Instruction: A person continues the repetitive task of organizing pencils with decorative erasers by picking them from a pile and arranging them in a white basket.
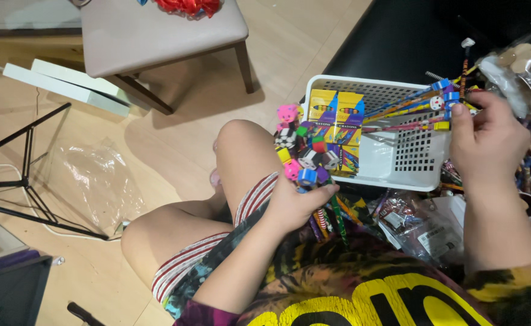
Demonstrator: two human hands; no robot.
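My left hand [295,202] grips a bunch of pencils [304,154] with colourful toy toppers, held upright over my knee beside a white basket [398,157]. My right hand [486,142] reaches over the basket's right end and pinches the topper end of pencils [410,111] lying across the basket. Two yellow crayon boxes [338,127] stand in the basket's left part. More pencils and clear plastic bags [519,66] lie behind my right hand.
A padded chair [156,36] stands on the wooden floor ahead. A crumpled clear plastic bag [96,175] lies on the floor at left, next to black tripod legs [30,175]. Plastic packets [416,226] rest in my lap below the basket. A black surface [398,36] lies behind the basket.
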